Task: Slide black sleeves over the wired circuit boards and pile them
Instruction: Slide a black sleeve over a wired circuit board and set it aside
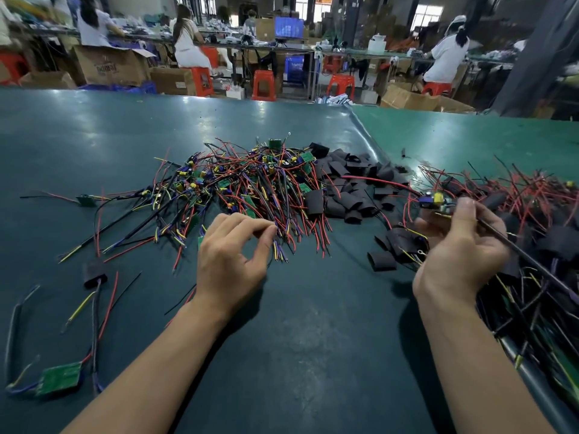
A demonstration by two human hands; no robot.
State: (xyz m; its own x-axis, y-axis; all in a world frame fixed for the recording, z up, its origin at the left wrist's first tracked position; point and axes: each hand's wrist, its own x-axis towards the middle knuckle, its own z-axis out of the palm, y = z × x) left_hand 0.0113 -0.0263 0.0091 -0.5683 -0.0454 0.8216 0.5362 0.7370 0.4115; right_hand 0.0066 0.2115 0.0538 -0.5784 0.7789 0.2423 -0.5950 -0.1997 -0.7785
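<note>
A heap of bare wired circuit boards [250, 183] with red, black, yellow and blue leads lies mid-table. Right of it sits a pile of loose black sleeves [354, 186]. At the far right spreads a pile of sleeved boards [539, 220]. My left hand [232, 255] hovers at the heap's near edge, thumb and forefinger pinching the ends of some wires. My right hand [460, 242] holds one wired circuit board [435, 202] by its wires, raised above a few sleeves [394, 245]; its black lead runs back over my wrist.
A sleeved board [94, 272] and a bare green board [61, 377] with leads lie at the near left on the green table mat [313, 324]. A seam in the mat runs diagonally at right. Beyond the table are people on stools, cartons and benches.
</note>
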